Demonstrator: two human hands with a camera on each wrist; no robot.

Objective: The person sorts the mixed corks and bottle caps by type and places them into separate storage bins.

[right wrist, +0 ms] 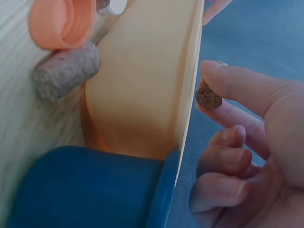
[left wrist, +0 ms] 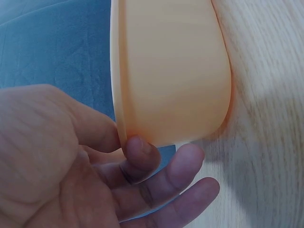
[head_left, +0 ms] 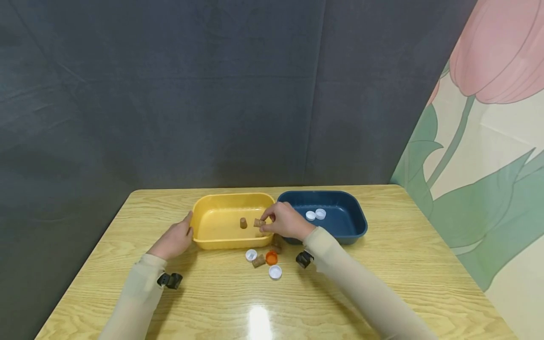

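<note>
My right hand [head_left: 289,221] pinches a cork [right wrist: 209,95] between thumb and forefinger, over the right end of the yellow tub [head_left: 233,243]. In the right wrist view its other fingers are curled in below the cork. Another cork [head_left: 243,223] stands upright on the floor of the tub. At the tub's left end, my left hand [head_left: 176,238] holds the rim. The left wrist view shows thumb and forefinger closed on the tub's edge [left wrist: 118,71], with the remaining fingers off the wall.
A blue tub [head_left: 354,222] stands against the yellow one's right end, holding two white caps [head_left: 320,214]. On the table in front lie an orange cap [head_left: 271,258], white caps [head_left: 275,272] and corks [head_left: 259,261]. A dark curtain [head_left: 212,118] hangs behind the table.
</note>
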